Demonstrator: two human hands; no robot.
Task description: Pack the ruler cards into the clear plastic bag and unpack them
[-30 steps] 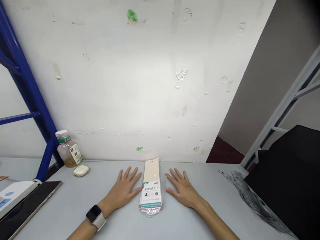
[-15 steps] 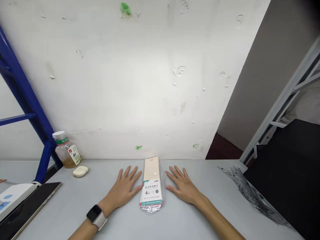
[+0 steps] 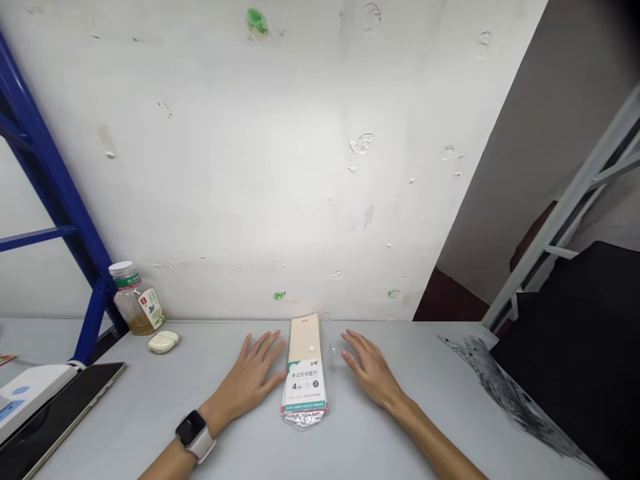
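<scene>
A ruler set in its clear plastic packet (image 3: 305, 367) lies lengthwise on the grey desk, its far end by the wall. A white printed label with a teal band covers its near half, and the far half is beige. To its left rests my left hand (image 3: 250, 375), fingers spread and palm down, the thumb close to the packet's edge. On the other side is my right hand (image 3: 370, 370), holding nothing, its fingers slightly bent and its thumb apart. A clear flap of the packet shows between the label and my right hand. My left wrist wears a watch (image 3: 191, 428).
At the back left stand a clear jar (image 3: 137, 300) with a white lid and a small cream oval case (image 3: 163, 341). A dark tablet (image 3: 60, 413) and a white box (image 3: 30, 393) lie at the left edge. Black cloth (image 3: 575, 347) covers the right side.
My right hand has drawn slightly away from the packet and its fingers have bent and come closer together. My left hand is nearly where it was. The view has shifted a little.
</scene>
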